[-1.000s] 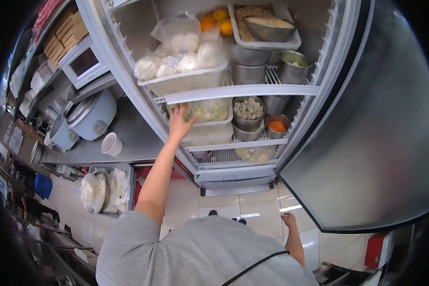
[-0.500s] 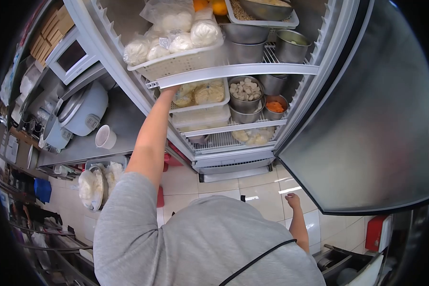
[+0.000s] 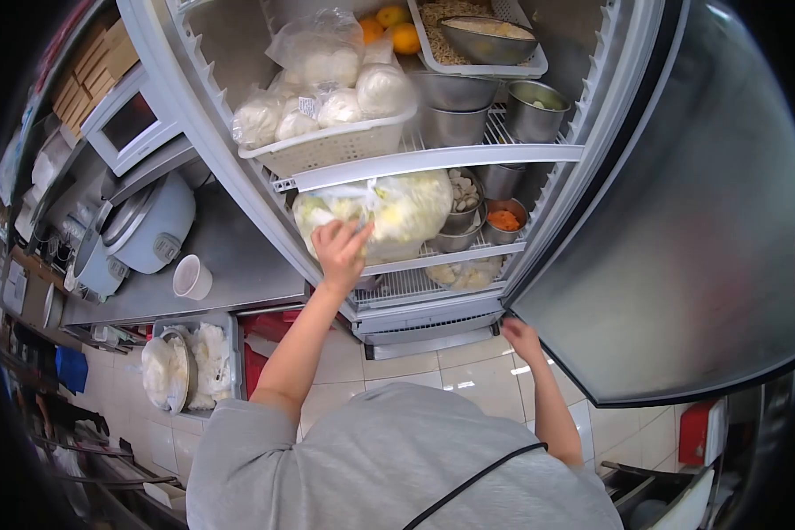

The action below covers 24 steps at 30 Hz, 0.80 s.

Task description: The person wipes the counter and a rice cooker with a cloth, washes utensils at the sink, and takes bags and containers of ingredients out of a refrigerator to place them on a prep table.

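My left hand (image 3: 341, 253) has its fingers bent against the near side of a large clear bag of cut, pale green and yellow vegetables (image 3: 406, 208), gripping the plastic. The bag bulges at the front of the middle fridge shelf, below the white shelf edge (image 3: 433, 163). It hides the trays behind it. My right hand (image 3: 522, 341) is low, beside the bottom corner of the open glass door (image 3: 671, 238). Its fingers are loosely bent and apart, with nothing visible in them.
Above stands a white basket (image 3: 336, 146) of bagged white items. Metal pots (image 3: 537, 110) and a bowl of orange pieces (image 3: 505, 221) share the shelves. To the left are a steel counter (image 3: 238, 256), rice cookers (image 3: 155, 221) and a grey bin (image 3: 237, 353).
My left hand has come down and out from the middle shelf, and the vegetable bag now shows in front of the trays. My right hand has risen toward the fridge base.
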{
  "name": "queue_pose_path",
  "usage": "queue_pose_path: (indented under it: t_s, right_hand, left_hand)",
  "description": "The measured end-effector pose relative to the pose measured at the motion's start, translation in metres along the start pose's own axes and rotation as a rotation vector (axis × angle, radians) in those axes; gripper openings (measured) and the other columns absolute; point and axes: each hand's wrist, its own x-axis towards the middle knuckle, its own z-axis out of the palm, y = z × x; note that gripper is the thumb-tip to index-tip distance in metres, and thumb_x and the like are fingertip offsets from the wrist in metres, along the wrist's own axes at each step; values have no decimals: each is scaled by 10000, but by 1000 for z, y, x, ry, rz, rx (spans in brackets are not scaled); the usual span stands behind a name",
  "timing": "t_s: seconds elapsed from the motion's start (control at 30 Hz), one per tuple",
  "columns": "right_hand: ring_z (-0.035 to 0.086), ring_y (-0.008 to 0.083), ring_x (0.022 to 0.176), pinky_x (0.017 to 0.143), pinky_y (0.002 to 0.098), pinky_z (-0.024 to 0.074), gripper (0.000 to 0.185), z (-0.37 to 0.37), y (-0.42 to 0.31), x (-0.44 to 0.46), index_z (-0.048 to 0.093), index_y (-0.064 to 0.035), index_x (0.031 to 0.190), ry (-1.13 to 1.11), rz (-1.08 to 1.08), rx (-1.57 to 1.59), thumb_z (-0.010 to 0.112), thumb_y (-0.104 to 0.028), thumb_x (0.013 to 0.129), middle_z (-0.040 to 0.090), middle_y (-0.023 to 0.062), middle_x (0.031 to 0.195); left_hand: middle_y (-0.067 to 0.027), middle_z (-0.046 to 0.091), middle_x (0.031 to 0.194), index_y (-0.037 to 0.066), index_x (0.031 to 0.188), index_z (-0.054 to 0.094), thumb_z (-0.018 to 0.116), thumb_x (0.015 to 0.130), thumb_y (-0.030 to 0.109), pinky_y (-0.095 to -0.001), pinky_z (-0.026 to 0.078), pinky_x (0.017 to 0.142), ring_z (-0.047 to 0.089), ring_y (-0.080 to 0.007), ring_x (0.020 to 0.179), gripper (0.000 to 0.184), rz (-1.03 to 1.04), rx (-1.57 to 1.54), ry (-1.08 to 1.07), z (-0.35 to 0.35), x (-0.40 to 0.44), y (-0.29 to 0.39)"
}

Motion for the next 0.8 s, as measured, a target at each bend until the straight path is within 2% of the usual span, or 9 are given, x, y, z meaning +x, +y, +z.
queue_pose_path:
  t_s: [0.03, 0.1, 0.13, 0.23, 0.3, 0.5, 0.67, 0.73, 0.8]
  right_hand:
    - [585, 244, 829, 696, 307, 453, 292, -4, -51, 13, 573, -14, 972, 67, -46, 72, 606, -195, 744, 607, 135, 863]
    - [543, 276, 912, 771, 313, 423, 321, -20, -160, 32, 544, -28, 1030, 198, -406, 49, 600, -159, 741, 571, 131, 981]
    - [531, 251, 925, 798, 295, 402, 351, -25, -204, 39, 530, -25, 1057, 221, -520, 47, 609, -131, 732, 558, 130, 986]
    - [470, 263, 1019, 846, 340, 374, 394, -13, -284, 74, 535, -78, 1068, 203, -864, -43, 641, -174, 700, 519, 112, 1083]
    - [435, 265, 1045, 859, 380, 343, 404, 11, -311, 97, 558, -121, 1036, 262, -1031, -292, 667, -212, 658, 498, 92, 1095]
    - [435, 257, 936, 803, 419, 323, 371, 65, -304, 107, 533, -129, 898, 372, -934, -458, 686, -217, 571, 491, 49, 928]
    - [459, 234, 866, 697, 369, 382, 287, 71, -315, 93, 527, -123, 822, 336, -766, -403, 660, -181, 574, 483, 32, 901]
    - [463, 238, 848, 645, 349, 403, 237, 75, -323, 94, 522, -113, 780, 454, -793, -632, 636, -176, 583, 479, 43, 876]
    - [473, 238, 824, 632, 349, 409, 230, 82, -322, 94, 518, -108, 758, 477, -762, -653, 633, -175, 571, 480, 49, 839]
  left_hand:
    - [-20, 569, 909, 171, 946, 632, 558, 498, 12, -366, 312, 769, 473, -234, 882, 481, 60, -39, -13, -4, -4, 4]
    - [-19, 566, 919, 173, 962, 628, 560, 494, 9, -368, 308, 774, 476, -232, 877, 500, 47, -54, 2, 1, -14, 2]
    - [-18, 563, 928, 175, 978, 624, 561, 491, 6, -370, 305, 779, 480, -230, 872, 520, 42, -67, 22, 1, -17, 2]
    - [-32, 554, 969, 172, 984, 622, 568, 489, 11, -376, 302, 799, 491, -238, 880, 523, -11, -112, -94, -6, -25, 9]
    - [-51, 546, 986, 175, 999, 617, 564, 494, 1, -389, 286, 840, 495, -250, 894, 537, -20, -223, -127, -4, -41, 8]
    - [-133, 521, 1075, 151, 1030, 593, 585, 521, 17, -432, 288, 872, 477, -275, 1006, 526, -66, -237, -257, -20, -46, 8]
    - [-118, 533, 1048, 145, 973, 610, 611, 568, 39, -431, 262, 877, 478, -270, 968, 419, -54, -465, -334, -16, -66, -13]
    - [-111, 536, 1046, 141, 955, 614, 617, 580, 47, -423, 273, 866, 477, -267, 961, 387, -18, -508, -341, -10, -68, -18]
    - [-121, 496, 1093, 113, 874, 636, 627, 551, 34, -401, 308, 855, 458, -292, 997, 333, 10, -507, -336, -3, -72, -21]
